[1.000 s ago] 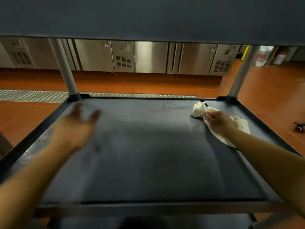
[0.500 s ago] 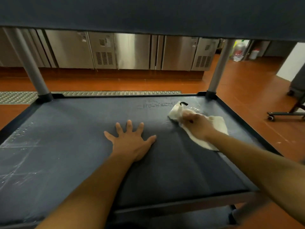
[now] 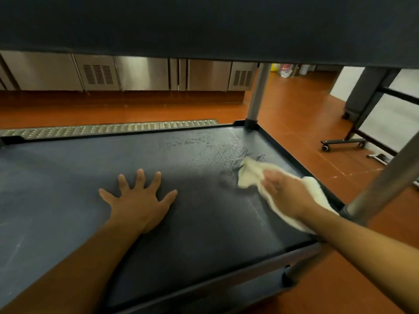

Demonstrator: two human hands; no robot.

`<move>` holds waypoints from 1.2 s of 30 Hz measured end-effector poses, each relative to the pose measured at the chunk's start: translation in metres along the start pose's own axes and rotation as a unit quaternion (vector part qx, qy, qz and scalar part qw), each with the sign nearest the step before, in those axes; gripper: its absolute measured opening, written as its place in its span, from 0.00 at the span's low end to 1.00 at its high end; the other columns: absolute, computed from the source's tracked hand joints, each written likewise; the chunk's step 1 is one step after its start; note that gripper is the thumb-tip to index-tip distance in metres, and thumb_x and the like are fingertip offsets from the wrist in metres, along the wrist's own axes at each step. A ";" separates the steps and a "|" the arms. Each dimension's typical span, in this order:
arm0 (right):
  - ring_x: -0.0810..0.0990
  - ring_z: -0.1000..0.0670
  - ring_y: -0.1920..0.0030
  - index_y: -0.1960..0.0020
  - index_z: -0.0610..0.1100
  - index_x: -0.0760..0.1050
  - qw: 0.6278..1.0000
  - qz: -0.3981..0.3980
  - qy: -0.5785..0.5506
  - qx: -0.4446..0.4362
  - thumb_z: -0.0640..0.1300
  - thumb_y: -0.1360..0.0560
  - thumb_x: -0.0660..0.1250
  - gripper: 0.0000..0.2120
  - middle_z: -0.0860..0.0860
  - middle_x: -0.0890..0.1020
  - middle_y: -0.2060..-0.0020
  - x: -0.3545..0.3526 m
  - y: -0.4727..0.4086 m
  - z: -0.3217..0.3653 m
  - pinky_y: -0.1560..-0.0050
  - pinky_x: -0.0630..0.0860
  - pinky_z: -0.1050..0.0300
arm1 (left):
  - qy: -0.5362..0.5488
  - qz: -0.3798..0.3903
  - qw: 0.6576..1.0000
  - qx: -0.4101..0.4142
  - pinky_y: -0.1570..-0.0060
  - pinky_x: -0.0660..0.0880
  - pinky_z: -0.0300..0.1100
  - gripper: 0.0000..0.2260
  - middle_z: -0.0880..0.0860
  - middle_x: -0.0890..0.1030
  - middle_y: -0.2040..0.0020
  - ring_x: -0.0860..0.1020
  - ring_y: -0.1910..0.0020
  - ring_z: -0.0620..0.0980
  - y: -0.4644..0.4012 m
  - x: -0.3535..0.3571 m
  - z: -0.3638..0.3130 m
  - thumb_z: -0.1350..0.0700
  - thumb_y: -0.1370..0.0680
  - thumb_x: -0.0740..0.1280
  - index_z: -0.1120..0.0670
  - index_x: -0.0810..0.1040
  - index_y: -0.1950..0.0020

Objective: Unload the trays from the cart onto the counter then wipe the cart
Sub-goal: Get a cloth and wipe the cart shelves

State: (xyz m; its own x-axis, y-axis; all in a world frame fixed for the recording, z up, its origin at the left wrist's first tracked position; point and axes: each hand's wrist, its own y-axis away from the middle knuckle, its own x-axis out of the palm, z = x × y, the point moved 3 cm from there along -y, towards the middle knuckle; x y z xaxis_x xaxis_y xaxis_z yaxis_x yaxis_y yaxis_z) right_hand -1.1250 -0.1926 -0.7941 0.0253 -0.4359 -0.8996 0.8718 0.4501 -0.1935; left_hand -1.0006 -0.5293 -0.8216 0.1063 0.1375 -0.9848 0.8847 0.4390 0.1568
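- I see my left hand (image 3: 138,200) lying palm down on the dark shelf (image 3: 68,182) of the cart, near the middle; its fingers (image 3: 140,177) are straight and spread wide, released and holding nothing.
- My right hand (image 3: 286,194) rests on a pale cloth (image 3: 249,175) toward the right side of the same shelf. The hand is motion-blurred; the fingers look only slightly bent and lie on top of the cloth, pressing it flat to the shelf, and I cannot tell whether the thumb pinches it.
- The cloth sticks out past the fingertips toward the far right corner, and its other end trails back under my wrist to the shelf's right rim.
- A wet, streaky patch (image 3: 217,150) shines on the shelf just beyond the cloth, near the far right post (image 3: 258,96).
- Another shelf of the cart (image 3: 204,23) spans the top of the view.
- Beyond the cart I see an orange tiled floor (image 3: 294,114), a metal drain grate (image 3: 108,128) and steel cabinets (image 3: 140,73).
- Compared with half a second ago, my left hand sits in much the same spread pose, while my right hand and the cloth have moved nearer the right rim, and the wet patch now lies uncovered behind them.
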 end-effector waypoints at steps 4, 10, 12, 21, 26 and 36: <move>0.79 0.47 0.37 0.41 0.56 0.78 0.986 -0.071 0.080 0.131 0.62 0.21 0.46 0.25 0.52 0.82 0.41 0.017 -0.082 -0.018 0.37 0.75 0.43 | 0.007 -0.001 1.000 0.005 0.28 0.40 0.77 0.36 0.50 0.38 0.15 0.37 0.18 0.67 0.002 0.003 -0.003 0.26 0.21 0.43 0.38 0.39 0.17; 0.79 0.45 0.38 0.32 0.47 0.77 0.983 0.042 0.083 -0.160 0.43 0.18 0.62 0.15 0.46 0.80 0.39 0.061 -0.076 0.144 0.49 0.78 0.47 | 0.018 -0.005 1.000 0.005 0.28 0.40 0.77 0.31 0.48 0.42 0.15 0.40 0.18 0.65 -0.001 0.002 -0.003 0.31 0.18 0.45 0.38 0.43 0.17; 0.68 0.51 0.26 0.22 0.52 0.64 0.954 0.106 0.080 -0.268 0.48 0.14 0.56 0.21 0.51 0.71 0.27 0.071 -0.034 0.165 0.35 0.74 0.45 | 0.035 -0.007 0.999 -0.003 0.27 0.39 0.75 0.30 0.46 0.43 0.15 0.40 0.17 0.63 0.000 -0.001 0.005 0.32 0.18 0.45 0.36 0.45 0.17; 0.70 0.64 0.37 0.34 0.70 0.68 0.992 -0.079 0.086 -0.052 0.56 0.17 0.52 0.15 0.69 0.72 0.35 0.013 -0.110 0.043 0.43 0.70 0.50 | -0.023 0.016 1.000 0.012 0.25 0.42 0.73 0.31 0.48 0.37 0.16 0.38 0.18 0.65 0.000 -0.006 0.004 0.33 0.17 0.43 0.40 0.36 0.17; 0.70 0.36 0.30 0.27 0.45 0.70 0.977 -0.009 0.123 0.174 0.49 0.19 0.54 0.22 0.42 0.72 0.29 0.053 -0.202 0.013 0.31 0.65 0.33 | -0.034 0.038 0.998 0.020 0.26 0.40 0.73 0.31 0.48 0.34 0.16 0.36 0.19 0.66 0.001 -0.002 -0.003 0.33 0.17 0.42 0.40 0.35 0.17; 0.67 0.55 0.24 0.20 0.64 0.57 0.905 0.066 0.144 -0.394 0.60 0.14 0.48 0.22 0.61 0.61 0.20 0.076 -0.108 0.163 0.36 0.72 0.44 | -0.045 0.027 0.998 0.025 0.25 0.43 0.72 0.32 0.47 0.39 0.15 0.41 0.17 0.64 0.001 -0.001 0.006 0.32 0.18 0.42 0.39 0.38 0.17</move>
State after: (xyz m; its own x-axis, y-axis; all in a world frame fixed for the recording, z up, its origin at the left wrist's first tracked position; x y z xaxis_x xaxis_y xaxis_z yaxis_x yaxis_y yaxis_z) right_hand -1.1374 -0.4014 -0.7779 -0.1242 -0.1669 -0.9781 0.2471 0.9495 -0.1934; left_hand -0.9970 -0.5338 -0.8210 0.1922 0.0783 -0.9782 0.8977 0.3886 0.2075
